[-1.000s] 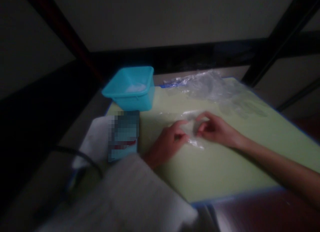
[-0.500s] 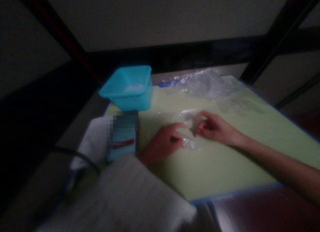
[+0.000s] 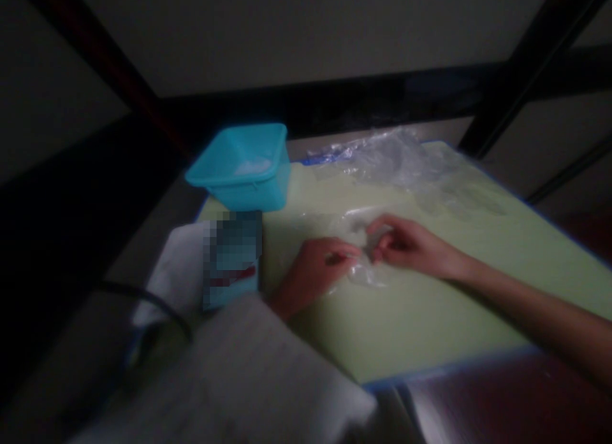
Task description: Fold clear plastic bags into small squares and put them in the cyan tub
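Observation:
A small clear plastic bag (image 3: pixel 366 275) lies on the yellow-green tabletop between my two hands, its film catching the light. My left hand (image 3: pixel 321 265) comes in from the lower left, thumb and forefinger pinched on the bag. Just to the right, my right hand (image 3: pixel 404 246) is curled with its fingertips at the same film, seemingly gripping its edge. Blur hides the exact contact of the right fingertips. More of the clear film stretches behind the fingers.
A turquoise plastic basin (image 3: pixel 272 192) with whitish contents stands at the back left. Several clear plastic bags (image 3: pixel 392 160) are heaped along the back edge. Left of my hands lies a partly pixelated pale blue box (image 3: pixel 234 294) beside white material (image 3: pixel 174 265). A dark cable (image 3: pixel 143 292) curves nearby.
My left thumb and forefinger have come together on the plastic bag, where they were apart before. The right hand has barely moved. The view has shifted slightly.

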{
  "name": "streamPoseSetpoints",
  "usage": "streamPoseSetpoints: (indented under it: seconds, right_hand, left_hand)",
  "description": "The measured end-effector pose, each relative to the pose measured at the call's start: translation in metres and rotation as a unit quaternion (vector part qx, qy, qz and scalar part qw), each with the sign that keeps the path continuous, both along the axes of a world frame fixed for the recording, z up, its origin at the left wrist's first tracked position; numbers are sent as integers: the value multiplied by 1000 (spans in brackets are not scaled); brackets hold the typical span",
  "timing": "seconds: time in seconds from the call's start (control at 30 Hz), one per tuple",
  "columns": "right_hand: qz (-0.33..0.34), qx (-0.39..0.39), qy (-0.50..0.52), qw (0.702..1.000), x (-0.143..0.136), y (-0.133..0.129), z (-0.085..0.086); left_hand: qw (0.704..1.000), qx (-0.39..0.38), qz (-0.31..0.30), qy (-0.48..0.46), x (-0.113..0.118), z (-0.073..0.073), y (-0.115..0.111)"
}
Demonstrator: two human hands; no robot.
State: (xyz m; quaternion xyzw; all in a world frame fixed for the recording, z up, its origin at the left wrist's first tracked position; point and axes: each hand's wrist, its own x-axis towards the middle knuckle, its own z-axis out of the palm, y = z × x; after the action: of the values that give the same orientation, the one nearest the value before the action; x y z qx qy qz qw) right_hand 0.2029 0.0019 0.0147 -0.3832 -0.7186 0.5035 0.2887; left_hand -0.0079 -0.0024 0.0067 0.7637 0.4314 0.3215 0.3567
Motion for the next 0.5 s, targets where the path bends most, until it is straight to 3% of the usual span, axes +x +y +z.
streamPoseSetpoints:
  seconds: [0.13,0.5]
  right_hand:
    - [-2,1,0,1000,0,-1,1]
    - [27,-9,-22,999,-2,-8,0]
  left_hand:
    - [999,8,35,-1,-1,0,1]
    - [997,53,52,30,-1,-3,0]
